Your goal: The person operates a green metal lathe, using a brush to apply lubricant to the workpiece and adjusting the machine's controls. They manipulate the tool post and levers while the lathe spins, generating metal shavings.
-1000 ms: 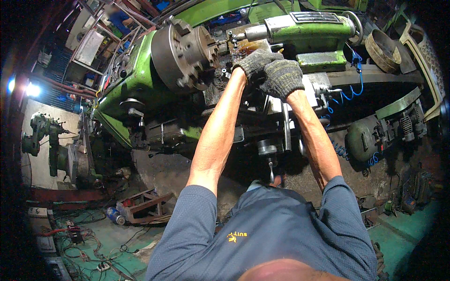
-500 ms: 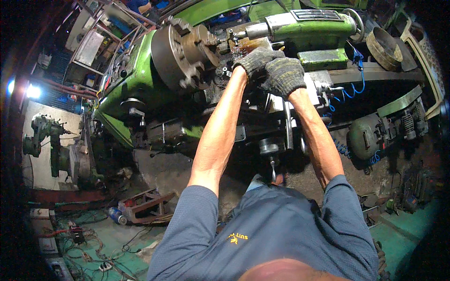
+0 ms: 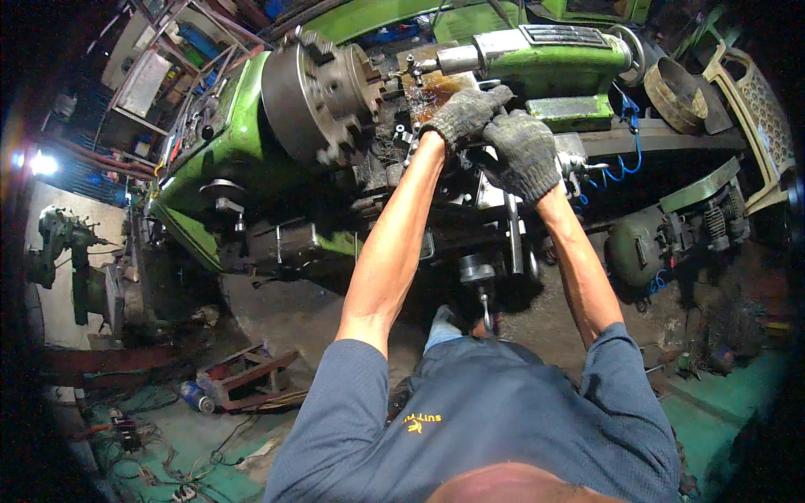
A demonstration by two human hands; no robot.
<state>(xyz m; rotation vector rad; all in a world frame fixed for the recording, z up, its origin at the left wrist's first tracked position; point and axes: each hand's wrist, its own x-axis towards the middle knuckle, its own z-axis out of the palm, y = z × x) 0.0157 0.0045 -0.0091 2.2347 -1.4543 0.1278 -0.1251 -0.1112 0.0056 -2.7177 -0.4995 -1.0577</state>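
Both my hands wear dark grey knitted gloves and meet over the tool post area of a green lathe. My left hand (image 3: 466, 116) has its fingers curled, reaching across toward the right one; what it grips is hidden. Right against it, my right hand (image 3: 521, 156) is closed with its knuckles up, and whatever lies in its fingers cannot be seen. Left of my hands is the big steel chuck (image 3: 314, 96) with its stepped jaws. Behind them, the tailstock (image 3: 545, 60) points its quill at the chuck. Metal chips lie around the carriage (image 3: 402, 138).
A handwheel (image 3: 478, 268) with a crank handle sticks out below my hands. Blue coiled hose (image 3: 627, 163) hangs at the right, above a green motor (image 3: 633, 251). A round metal ring (image 3: 675, 94) rests on the lathe's right end. Cables and a can (image 3: 197, 396) lie on the floor.
My right hand has shifted a little right and toward me, its wrist turned. My left hand stays beside it with fingers still curled. The whole view has shifted slightly.
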